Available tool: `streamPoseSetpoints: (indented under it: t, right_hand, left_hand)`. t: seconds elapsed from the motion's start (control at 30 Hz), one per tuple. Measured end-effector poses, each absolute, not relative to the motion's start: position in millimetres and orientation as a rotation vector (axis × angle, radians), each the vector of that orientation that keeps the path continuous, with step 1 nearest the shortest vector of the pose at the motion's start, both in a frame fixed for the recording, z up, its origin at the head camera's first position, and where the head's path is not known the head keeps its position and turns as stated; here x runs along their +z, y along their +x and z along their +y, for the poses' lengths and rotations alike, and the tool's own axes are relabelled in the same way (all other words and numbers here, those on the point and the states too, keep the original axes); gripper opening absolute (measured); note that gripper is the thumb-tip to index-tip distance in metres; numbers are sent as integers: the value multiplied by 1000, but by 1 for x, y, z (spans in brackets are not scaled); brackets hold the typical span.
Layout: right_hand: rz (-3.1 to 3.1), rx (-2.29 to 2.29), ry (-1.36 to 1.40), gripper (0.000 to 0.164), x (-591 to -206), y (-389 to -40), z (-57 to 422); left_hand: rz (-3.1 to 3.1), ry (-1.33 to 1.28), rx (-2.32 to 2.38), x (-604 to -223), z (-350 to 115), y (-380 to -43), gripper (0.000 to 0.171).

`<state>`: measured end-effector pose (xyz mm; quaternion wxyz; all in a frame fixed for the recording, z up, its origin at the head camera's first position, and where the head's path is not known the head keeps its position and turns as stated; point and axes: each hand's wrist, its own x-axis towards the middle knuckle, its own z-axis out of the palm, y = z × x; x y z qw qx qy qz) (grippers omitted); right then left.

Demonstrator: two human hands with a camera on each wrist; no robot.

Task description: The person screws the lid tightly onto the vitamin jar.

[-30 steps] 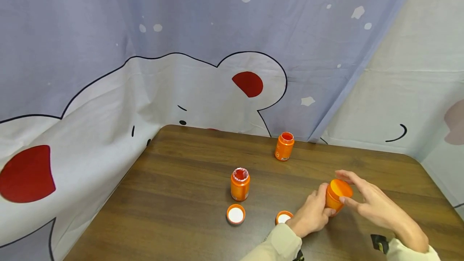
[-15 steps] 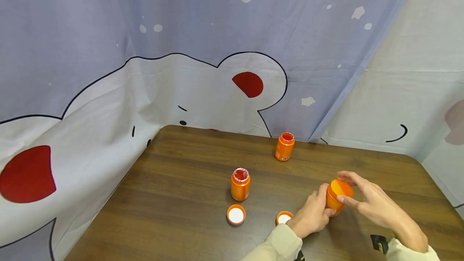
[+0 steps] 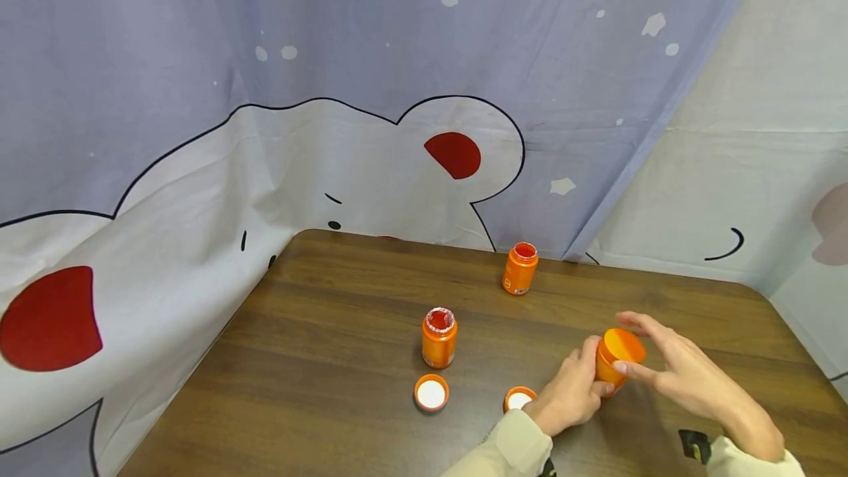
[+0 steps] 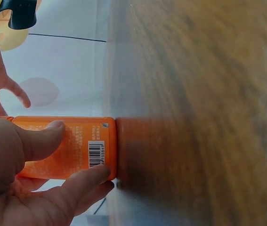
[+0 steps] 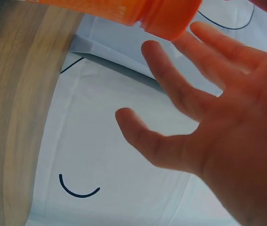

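Note:
At the right of the table in the head view, my left hand (image 3: 571, 392) grips an orange plastic jar (image 4: 81, 148) round its body. The left wrist view shows the thumb on one side and fingers curled on the other, near a barcode. The jar stands upright, its base against the table. Its orange screw lid (image 3: 623, 344) is on. My right hand (image 3: 692, 370) holds the lid between thumb and fingers. In the right wrist view, the outer fingers spread away from the jar; the thumb's contact is hidden there.
One uncapped orange jar (image 3: 439, 344) stands mid-table, another uncapped jar (image 3: 520, 271) near the back edge. An upturned lid (image 3: 431, 393) lies before the first; a second upturned lid (image 3: 520, 397) sits beside my left wrist. A printed curtain (image 3: 371, 160) hangs behind the wooden table (image 3: 318, 359).
My right thumb has shifted slightly left along the lid, and the fingers slightly right. My left hand and the jar have hardly moved.

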<state>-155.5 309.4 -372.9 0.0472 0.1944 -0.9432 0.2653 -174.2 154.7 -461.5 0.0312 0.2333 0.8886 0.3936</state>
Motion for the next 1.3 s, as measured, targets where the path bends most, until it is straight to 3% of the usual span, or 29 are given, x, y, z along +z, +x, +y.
streamPoseSetpoints:
  t: [0.37, 0.73, 1.3]
  right_hand:
    - [-2807, 729, 707, 56, -375, -155, 311]
    - [-2817, 729, 638, 49, -375, -159, 309]
    - [-2836, 744, 593, 58, -375, -157, 309]
  left_hand:
    - [2721, 718, 1239, -461, 155, -175, 55]
    - [2730, 724, 1234, -461, 155, -176, 57]
    - [2741, 693, 1213, -461, 154, -174, 57]
